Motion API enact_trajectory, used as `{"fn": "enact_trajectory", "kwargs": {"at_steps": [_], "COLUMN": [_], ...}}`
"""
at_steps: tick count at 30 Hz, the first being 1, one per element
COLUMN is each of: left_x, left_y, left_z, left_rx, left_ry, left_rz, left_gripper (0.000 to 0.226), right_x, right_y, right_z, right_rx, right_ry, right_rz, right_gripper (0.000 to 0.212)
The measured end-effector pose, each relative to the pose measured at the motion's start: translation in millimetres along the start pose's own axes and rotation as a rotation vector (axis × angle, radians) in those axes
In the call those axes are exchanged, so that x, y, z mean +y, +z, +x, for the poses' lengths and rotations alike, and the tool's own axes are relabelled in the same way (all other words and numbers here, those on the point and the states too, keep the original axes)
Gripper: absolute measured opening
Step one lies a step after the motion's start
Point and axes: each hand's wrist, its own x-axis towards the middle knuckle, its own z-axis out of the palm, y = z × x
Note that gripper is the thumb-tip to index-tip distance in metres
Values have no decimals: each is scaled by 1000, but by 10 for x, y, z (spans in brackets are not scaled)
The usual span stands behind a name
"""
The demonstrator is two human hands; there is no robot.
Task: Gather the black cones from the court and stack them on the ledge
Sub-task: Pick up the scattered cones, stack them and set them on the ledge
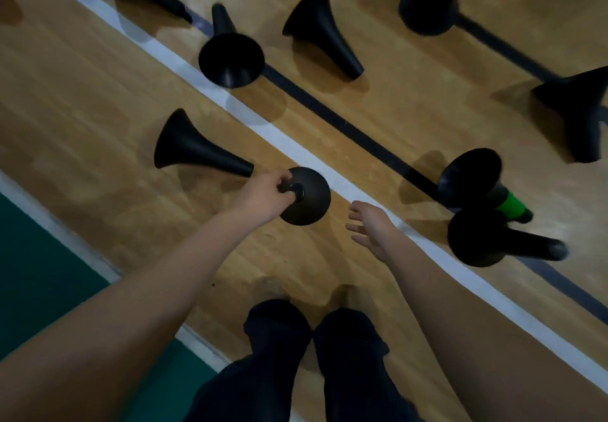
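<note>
Underfoot, wood court (82, 92) w/ white line (296, 148)

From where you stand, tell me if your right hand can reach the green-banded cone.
Probably yes: the right hand is open and empty, only bare floor between it and the green-banded cone.

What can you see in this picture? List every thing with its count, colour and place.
Held cone: one, black, upright, centre, beside the middle white line.
Loose cones: about eight, black, lying scattered on the court, some cut off at the edges.
Banded cone: one, black with a green band, right.
Floor: one, tan wood.
White lines: two, diagonal, one through the middle, one edging the green.
Dark lines: two, diagonal, upper right.
Green area: one, lower left.
Legs: two, dark trousers, bottom centre.
Left hand: one, grips the held cone's tip.
Right hand: one, holding nothing, right of the held cone.
</note>
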Motion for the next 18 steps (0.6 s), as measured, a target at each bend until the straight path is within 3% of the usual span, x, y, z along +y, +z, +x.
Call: {"fn": "enact_trajectory", "kwargs": {"at_steps": [4,9,12,18], "left_x": [-256,-369,-363,-292], "left_y": [448,711,678,286], "left_z": [496,831,870,618], "left_rx": [-10,85,141,96], "left_ry": [61,111,131,75], "left_rz": [127,189,167,-5], "left_gripper": [59,50,45,39], "right_x": [228,300,324,196], "right_y": [205,425,518,402], "right_z": [876,1587,1757,1351], "right_rx": [-21,-61,-57,-34], "right_ry": [27,53,57,43], "right_rz": [52,151,144,173], "right_gripper": [49,56,57,50]}}
